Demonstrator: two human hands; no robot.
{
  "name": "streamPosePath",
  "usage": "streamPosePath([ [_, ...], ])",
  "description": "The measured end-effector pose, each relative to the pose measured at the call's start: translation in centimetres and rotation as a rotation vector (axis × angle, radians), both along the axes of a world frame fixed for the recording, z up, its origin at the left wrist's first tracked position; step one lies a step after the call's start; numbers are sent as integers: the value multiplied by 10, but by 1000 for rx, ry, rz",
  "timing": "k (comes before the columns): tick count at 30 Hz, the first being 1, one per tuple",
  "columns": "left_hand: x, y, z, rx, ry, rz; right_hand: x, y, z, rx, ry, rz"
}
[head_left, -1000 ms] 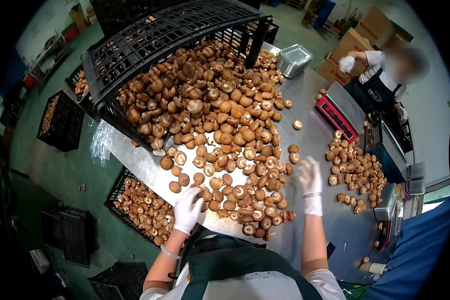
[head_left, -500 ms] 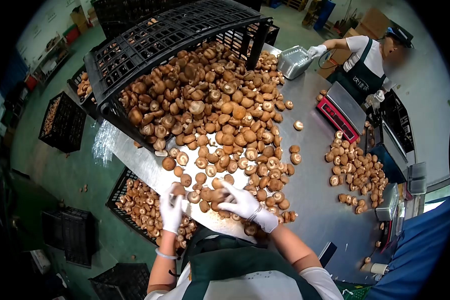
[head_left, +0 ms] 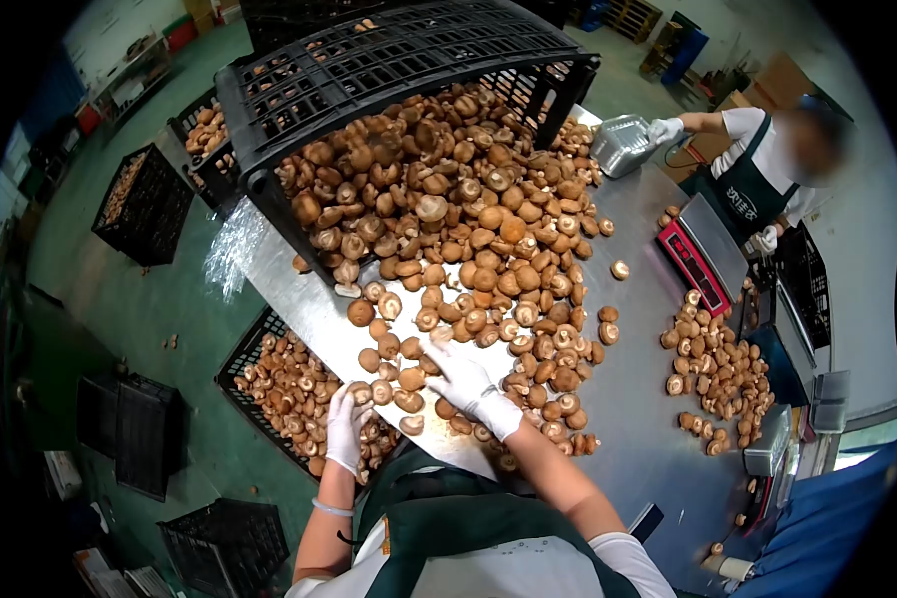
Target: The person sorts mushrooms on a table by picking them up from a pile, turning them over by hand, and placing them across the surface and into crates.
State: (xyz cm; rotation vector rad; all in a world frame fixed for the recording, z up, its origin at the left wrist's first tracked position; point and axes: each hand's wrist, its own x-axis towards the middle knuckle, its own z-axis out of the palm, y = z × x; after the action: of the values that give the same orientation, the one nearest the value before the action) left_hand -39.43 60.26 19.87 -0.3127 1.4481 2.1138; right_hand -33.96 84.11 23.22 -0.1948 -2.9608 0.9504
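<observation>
Brown mushrooms (head_left: 488, 219) spill from a tipped black crate (head_left: 399, 60) onto the metal table (head_left: 648, 399). My left hand (head_left: 346, 429), in a white glove, is at the table's near-left edge, its fingers curled round a mushroom (head_left: 360, 393). Below it, a black crate (head_left: 231, 371) holds more mushrooms. My right hand (head_left: 456, 377), also gloved, reaches over the near mushrooms with its fingers spread; whether its fingertips touch any is unclear.
A person (head_left: 757, 169) across the table has a gloved hand on clear plastic trays (head_left: 623, 147). A red scale (head_left: 693, 267) and another mushroom pile (head_left: 723, 374) are on the right. Black crates (head_left: 145, 204) stand on the floor at left.
My right hand has come from the right side to the near mushrooms. My left hand has moved to the table edge and closed on a mushroom. The other person has reached the trays.
</observation>
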Motion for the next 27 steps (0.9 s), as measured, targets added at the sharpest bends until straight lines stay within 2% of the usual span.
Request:
streamPosePath([
  [1,2,2,7,-40,-9,-11,3,5,-2,29,127,-18],
  [2,3,2,6,-52,7,-5,5,9,6,-7,142,-59],
  [5,6,1,6,-72,15,17,15,19,20,38,-117,-62],
  [6,7,2,7,-72,14,27,16,18,18,149,-148,-19],
  [7,9,3,8,-73,13,25,16,16,16,148,-149,-21],
  [9,11,8,11,-117,30,21,9,8,13,424,-135,102],
  [11,13,10,10,-132,37,30,1,-13,18,325,-276,84],
  [15,10,0,9,-72,40,166,-8,-52,0,68,-207,153],
  [17,1,-15,3,-23,43,261,-11,-70,9,-111,-248,233],
  [19,-7,-28,9,-205,83,361,-10,-85,3,-289,-31,359],
  [21,-18,-48,-4,-325,225,339,-10,-84,19,-271,-72,395],
  [22,-20,-45,15,-468,213,333,-8,-74,19,-310,-58,414],
  [23,-22,-47,16,-454,268,327,-2,-60,23,-350,-44,426],
  [25,-23,-52,16,-854,587,152,25,-20,44,-415,20,229],
  [26,-22,-48,22,-920,708,91,42,2,59,-396,-52,60],
  [27,-20,-41,19,-858,749,68,63,24,71,-377,-123,-104],
])
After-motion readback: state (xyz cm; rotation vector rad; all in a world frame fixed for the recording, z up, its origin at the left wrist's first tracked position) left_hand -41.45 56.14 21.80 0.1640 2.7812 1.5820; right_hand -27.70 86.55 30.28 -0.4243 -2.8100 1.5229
